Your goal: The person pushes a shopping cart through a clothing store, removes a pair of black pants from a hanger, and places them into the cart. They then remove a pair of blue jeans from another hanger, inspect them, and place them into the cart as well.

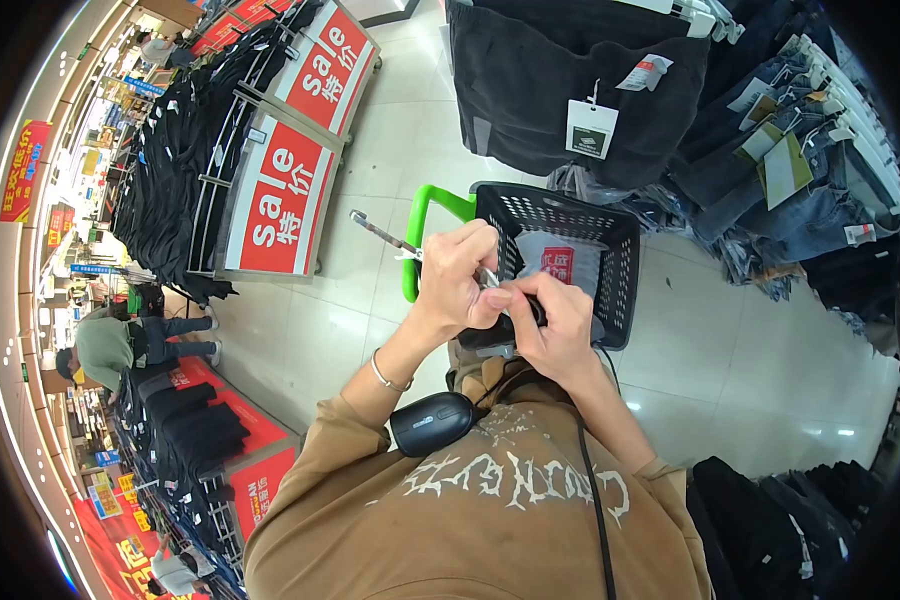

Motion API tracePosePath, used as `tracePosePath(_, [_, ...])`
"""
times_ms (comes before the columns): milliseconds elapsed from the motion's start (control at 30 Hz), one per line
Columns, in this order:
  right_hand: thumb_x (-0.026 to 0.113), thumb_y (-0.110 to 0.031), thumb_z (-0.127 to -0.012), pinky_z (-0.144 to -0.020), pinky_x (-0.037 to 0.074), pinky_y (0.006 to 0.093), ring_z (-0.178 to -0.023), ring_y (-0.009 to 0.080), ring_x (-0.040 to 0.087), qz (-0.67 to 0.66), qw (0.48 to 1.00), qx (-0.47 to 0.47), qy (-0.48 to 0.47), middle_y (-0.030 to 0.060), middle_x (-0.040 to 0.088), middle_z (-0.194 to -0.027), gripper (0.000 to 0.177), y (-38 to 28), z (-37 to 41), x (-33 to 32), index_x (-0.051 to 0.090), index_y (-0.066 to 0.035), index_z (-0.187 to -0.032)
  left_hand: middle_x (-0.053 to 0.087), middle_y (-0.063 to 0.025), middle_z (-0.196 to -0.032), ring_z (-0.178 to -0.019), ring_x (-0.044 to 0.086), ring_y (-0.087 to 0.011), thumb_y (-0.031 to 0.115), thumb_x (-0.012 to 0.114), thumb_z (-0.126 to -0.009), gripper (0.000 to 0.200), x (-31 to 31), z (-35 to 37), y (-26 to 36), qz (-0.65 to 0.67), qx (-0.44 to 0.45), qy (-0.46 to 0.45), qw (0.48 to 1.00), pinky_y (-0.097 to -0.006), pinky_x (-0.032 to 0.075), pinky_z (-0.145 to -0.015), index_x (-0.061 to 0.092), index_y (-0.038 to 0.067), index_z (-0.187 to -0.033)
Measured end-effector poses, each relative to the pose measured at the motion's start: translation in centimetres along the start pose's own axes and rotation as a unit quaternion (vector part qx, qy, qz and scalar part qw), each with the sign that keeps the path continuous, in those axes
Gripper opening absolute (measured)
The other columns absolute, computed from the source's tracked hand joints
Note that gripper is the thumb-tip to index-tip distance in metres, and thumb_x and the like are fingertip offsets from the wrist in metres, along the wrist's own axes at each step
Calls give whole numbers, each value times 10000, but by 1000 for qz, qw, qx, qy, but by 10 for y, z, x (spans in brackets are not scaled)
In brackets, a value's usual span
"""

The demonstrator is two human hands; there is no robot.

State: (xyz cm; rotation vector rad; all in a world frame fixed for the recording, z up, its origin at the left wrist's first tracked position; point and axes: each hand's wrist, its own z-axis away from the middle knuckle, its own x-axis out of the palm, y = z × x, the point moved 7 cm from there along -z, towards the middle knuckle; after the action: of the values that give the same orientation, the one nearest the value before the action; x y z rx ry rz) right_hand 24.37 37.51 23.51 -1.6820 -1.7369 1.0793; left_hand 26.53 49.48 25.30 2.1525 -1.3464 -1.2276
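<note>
My left hand, with a bangle on its wrist, is closed around a thin grey bar. The bar sticks out to the left and has a small pale clip-like piece near the fist. Close against it, my right hand pinches with thumb and fingertips; what lies between them is mostly hidden. Something dark shows beneath the right fingers, too covered to name. Below both hands stands a black shopping basket with a green handle. Inside lies a pale plastic bag with a red print.
Black trousers with tags hang ahead, and jeans hang to the right. Red sale signs front a clothes rack on the left. A person stands farther left. A black mouse-shaped device and a cable hang at my chest.
</note>
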Motion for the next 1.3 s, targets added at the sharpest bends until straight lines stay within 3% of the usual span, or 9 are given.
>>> tracePosePath(333, [652,-62,-717,-537,465,322,-621,285,619,79,991,63,-90,165,623,-754,243,10,2,-25,608,40,-933,481,-83,-576,-427,465,-249,608,501,-775,583,36,-23,18,45,34,-45,997,-311,351,-396,503,27,-731])
tracePosePath(533, [710,-69,-715,-525,458,264,-539,182,629,165,983,62,58,128,661,-704,230,9,10,-84,652,24,-917,575,-154,-793,-746,574,-295,439,535,-803,455,1,-25,20,68,125,29,989,-356,453,-645,554,-15,-785])
tracePosePath(633, [759,-119,-687,-669,449,276,-698,172,617,211,960,132,127,107,671,-770,256,22,31,-129,669,8,-890,591,-165,-827,-757,577,-290,347,557,-799,364,-33,-4,-3,57,143,62,986,-361,460,-682,565,-17,-780])
tracePosePath(733, [774,-142,-686,-767,410,292,-793,179,573,163,937,252,176,117,652,-822,300,52,58,-164,664,13,-917,604,-150,-873,-818,584,-267,268,613,-769,300,-46,8,-40,29,-10,98,995,-362,459,-741,569,-9,-875])
tracePosePath(867, [747,-98,-705,-747,445,275,-765,175,590,-54,945,256,197,152,640,-871,286,58,53,-156,637,32,-935,612,-91,-989,-958,566,-184,219,731,-678,512,-34,22,-90,95,-175,78,977,-314,421,-830,500,24,-1092])
tracePosePath(967, [713,-76,-735,-740,490,299,-777,200,611,-170,918,275,230,175,625,-890,329,67,58,-152,549,32,-999,630,-39,-909,-800,579,-97,210,792,-619,422,-7,30,-98,179,-234,-96,951,-239,439,-680,593,40,-950])
tracePosePath(1100, [696,-76,-754,-741,518,320,-797,223,620,-264,889,282,245,178,608,-911,395,75,57,-154,476,32,-1063,621,-22,-718,-616,548,-69,210,809,-615,294,-9,29,-103,187,-269,-70,942,-202,408,-541,624,30,-754])
tracePosePath(1233, [707,-117,-757,-727,501,295,-791,196,612,-229,891,253,299,149,617,-898,355,73,54,-165,555,56,-1027,524,-14,-497,-466,465,-59,218,830,-601,318,-15,9,-84,51,-152,-69,985,-206,342,-439,585,19,-565])
tracePosePath(1300, [702,-111,-762,-735,463,268,-839,165,595,-88,962,224,130,150,627,-926,269,73,37,-174,622,36,-972,489,-18,-450,-431,430,-55,213,833,-602,348,-25,-3,-78,27,-127,-25,991,-215,305,-409,562,14,-511])
